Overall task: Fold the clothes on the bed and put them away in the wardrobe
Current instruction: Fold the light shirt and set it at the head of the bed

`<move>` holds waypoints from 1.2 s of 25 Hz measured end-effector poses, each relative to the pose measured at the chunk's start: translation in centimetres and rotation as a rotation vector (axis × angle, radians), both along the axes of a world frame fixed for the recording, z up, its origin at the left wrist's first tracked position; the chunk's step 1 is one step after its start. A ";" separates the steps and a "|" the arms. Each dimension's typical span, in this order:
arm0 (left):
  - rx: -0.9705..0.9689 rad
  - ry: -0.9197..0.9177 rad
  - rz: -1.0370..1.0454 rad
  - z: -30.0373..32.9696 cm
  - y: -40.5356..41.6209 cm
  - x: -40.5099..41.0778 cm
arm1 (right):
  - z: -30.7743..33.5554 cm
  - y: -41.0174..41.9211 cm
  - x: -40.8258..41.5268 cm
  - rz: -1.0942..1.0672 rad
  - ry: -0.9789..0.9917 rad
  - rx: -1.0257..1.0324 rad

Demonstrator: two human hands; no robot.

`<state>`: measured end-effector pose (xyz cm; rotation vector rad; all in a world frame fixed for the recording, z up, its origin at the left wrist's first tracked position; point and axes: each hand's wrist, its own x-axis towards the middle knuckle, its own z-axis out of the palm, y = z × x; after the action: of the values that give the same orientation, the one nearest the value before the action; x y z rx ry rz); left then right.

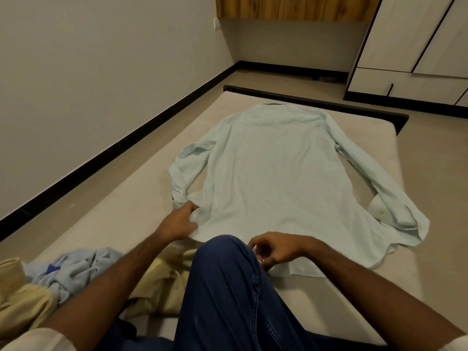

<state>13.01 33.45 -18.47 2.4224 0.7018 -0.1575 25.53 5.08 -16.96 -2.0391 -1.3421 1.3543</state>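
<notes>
A pale mint long-sleeved shirt (273, 178) lies spread flat, back up, on the beige mattress (141, 178), collar at the far end and both sleeves bent down along its sides. My left hand (181, 222) lies with fingers extended on the shirt's near left hem corner, beside the left cuff. My right hand (274, 250) has curled fingers pinching the near hem just past my knee. A white wardrobe (415, 46) with dark-trimmed doors stands at the far right.
My bent leg in blue jeans (228, 287) fills the lower middle. A heap of unfolded clothes, light blue (76, 269) and cream (162, 282), lies at the near left. A wall runs along the left; tiled floor (435, 188) lies right of the bed.
</notes>
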 end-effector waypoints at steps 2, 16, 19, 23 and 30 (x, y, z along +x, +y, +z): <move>0.042 0.150 -0.103 0.0 0.9 -1.2 | 0.6 -0.6 0.5 -0.020 0.098 -0.012; 0.238 -0.261 -0.034 0.6 0.8 2.5 | -1.7 0.6 3.4 -0.236 -0.739 0.118; 0.498 -0.106 -0.162 -0.2 2.2 1.4 | -3.4 -0.1 3.6 -0.154 -0.768 -0.015; 0.678 -0.003 -0.219 -1.9 3.2 1.3 | -4.6 -5.2 4.3 -0.109 -0.792 -0.046; 0.706 -0.059 -0.345 -0.1 0.1 7.2 | -4.9 -14.1 6.7 -0.572 -0.830 -0.151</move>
<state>20.24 33.59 -18.57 3.1987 0.3306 0.0374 32.24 -9.00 -21.84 -2.9364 -0.7682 0.3604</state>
